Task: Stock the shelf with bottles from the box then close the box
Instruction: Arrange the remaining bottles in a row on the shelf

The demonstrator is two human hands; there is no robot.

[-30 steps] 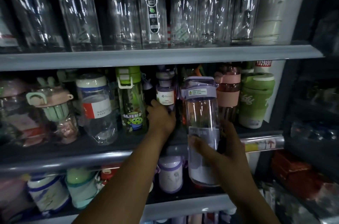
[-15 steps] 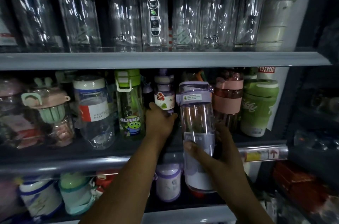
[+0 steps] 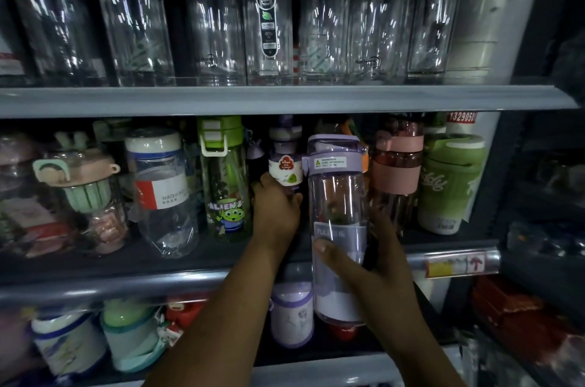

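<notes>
Right hand (image 3: 373,272) wraps the bottle (image 3: 335,196) low on its body, thumb across the label; its base hangs below the shelf (image 3: 95,285) lip. Left hand (image 3: 277,212) curls round the small bottle (image 3: 285,165), just left of those fingers. I judge the gap tight: the base may catch the lip, or the bottle may tip the pink bottle (image 3: 397,171).

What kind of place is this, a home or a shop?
Probably a shop: grey shelves crowded with labelled bottles, a price-tag strip on the shelf edge, and the right hand holding a purple-lidded bottle.
</notes>
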